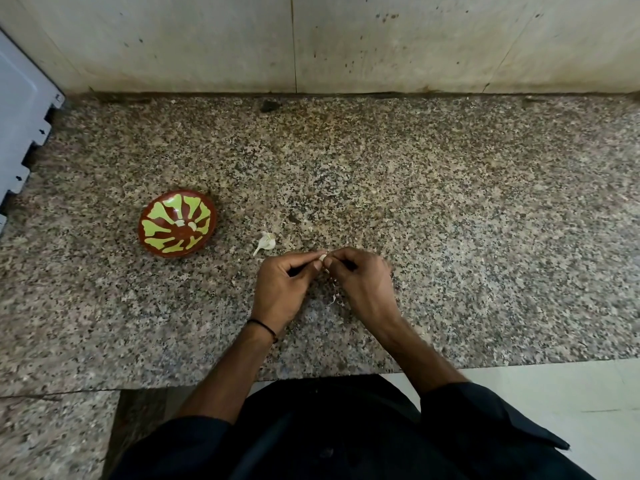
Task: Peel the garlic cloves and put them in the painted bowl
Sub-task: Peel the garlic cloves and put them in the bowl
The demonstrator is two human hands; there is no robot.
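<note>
A small garlic clove (322, 258) is pinched between the fingertips of my left hand (282, 289) and my right hand (363, 284), just above the granite counter. The painted bowl (152, 242), brown with green petal shapes, stands to the left and holds two peeled cloves (186, 224) near its middle. The rest of the garlic bulb (266, 242), white with a papery tail, lies on the counter between the bowl and my hands. A scrap of white peel (334, 299) lies below my hands.
The speckled granite counter (450, 220) runs to a stained tiled wall (346, 46) at the back. A white appliance corner (20, 116) juts in at the far left. The counter's front edge (311, 375) is close to my body, with pale floor at the lower right.
</note>
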